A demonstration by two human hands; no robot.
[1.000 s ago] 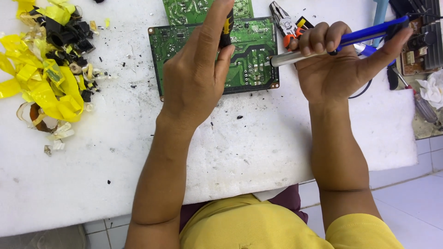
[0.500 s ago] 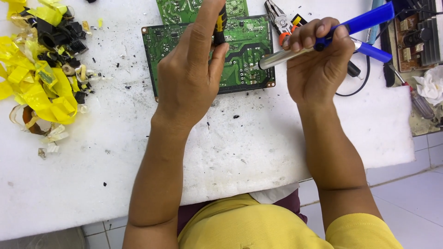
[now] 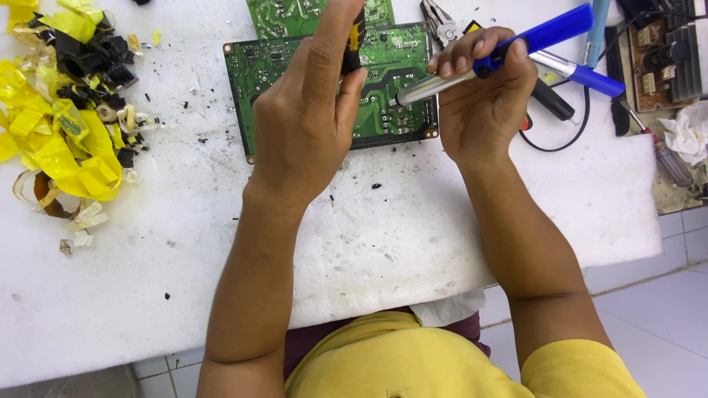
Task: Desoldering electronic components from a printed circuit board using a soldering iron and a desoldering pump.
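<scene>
Gripping a yellow-black tool (image 3: 355,37) left-handed (image 3: 306,125), right hand (image 3: 479,103) clamped on the blue soldering iron (image 3: 509,55), I had the green circuit board (image 3: 383,103) unfinished.

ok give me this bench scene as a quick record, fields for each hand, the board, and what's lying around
left hand: grips a black and yellow tool handle, upright over the board
right hand: holds a blue-handled soldering iron, metal barrel angled down toward the board
board: green circuit board, flat on the white table
second board: green, at the far edge
left of board: pile of yellow tape scraps and black parts
right of board: pliers, screwdriver, crumpled tissue
</scene>
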